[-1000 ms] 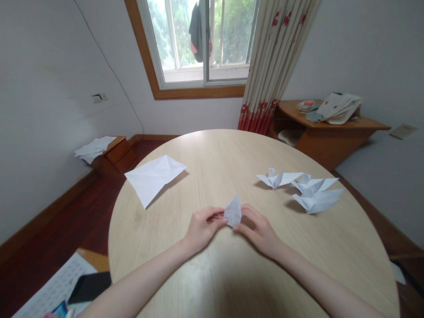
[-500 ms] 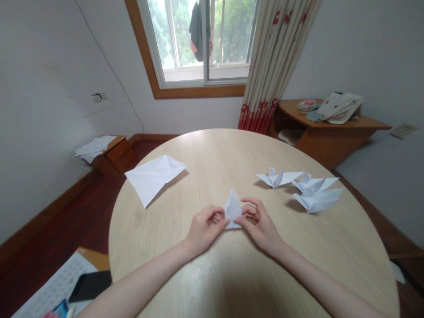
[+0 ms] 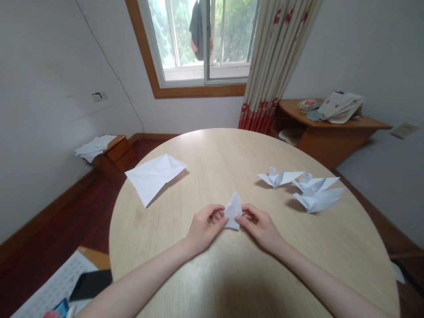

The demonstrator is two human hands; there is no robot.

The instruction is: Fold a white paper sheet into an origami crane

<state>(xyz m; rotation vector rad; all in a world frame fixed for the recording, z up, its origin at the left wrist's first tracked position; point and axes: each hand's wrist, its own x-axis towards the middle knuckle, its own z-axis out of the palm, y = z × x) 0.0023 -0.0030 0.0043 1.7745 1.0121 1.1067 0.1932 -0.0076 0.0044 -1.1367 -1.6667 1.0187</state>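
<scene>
A small folded white paper piece [image 3: 233, 211] stands pointed-end up just above the round wooden table [image 3: 212, 274], pinched from both sides. My left hand [image 3: 204, 227] grips its left edge with thumb and fingers closed. My right hand [image 3: 259, 226] pinches its right edge, fingers curled. Both forearms rest toward me over the tabletop.
A creased flat white sheet [image 3: 154, 175] lies at the table's left. Three finished folded paper birds [image 3: 314, 191] sit at the right. A dark phone [image 3: 90, 285] and printed sheet lie low at the left. Beyond are a window, a curtain and a wooden side desk [image 3: 326, 128].
The folded piece has been turned and re-gripped between my fingers; my right fingers, spread half a second ago, have curled in. The hands stay in the same place.
</scene>
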